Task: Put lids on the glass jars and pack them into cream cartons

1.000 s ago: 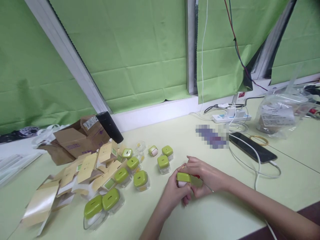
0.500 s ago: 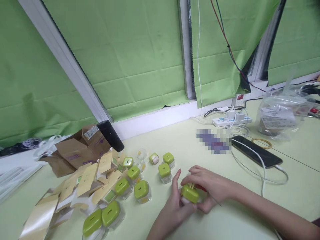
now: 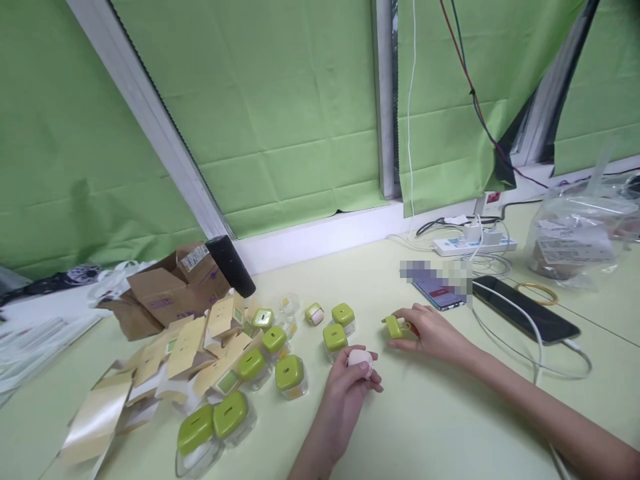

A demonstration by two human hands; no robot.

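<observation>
My left hand [image 3: 345, 387] is closed around a small rounded white case [image 3: 358, 362], held low over the table. Away to its right, my right hand [image 3: 426, 331] pinches a small green cover [image 3: 393, 327] at its fingertips; a bit of red shows beside it, too small to name. Beyond my left hand stand two clear boxes with green lids, one nearer [image 3: 335, 337] and one farther [image 3: 343, 315]. Close to them lies a small green-and-white case [image 3: 315, 314].
Several green-lidded clear boxes [image 3: 291, 375] stand at the left beside opened cardboard cartons [image 3: 187, 357]. Behind are a brown box [image 3: 173, 293] and a black cylinder [image 3: 231, 265]. Right: phone [image 3: 525, 310], patterned phone [image 3: 443, 293], yellow ring [image 3: 537, 293], power strip [image 3: 473, 245], plastic bag [image 3: 575, 240].
The green cover has come off the white case. My right hand has carried the cover away, up and to the right; my left hand keeps the white case. The view has shifted slightly.
</observation>
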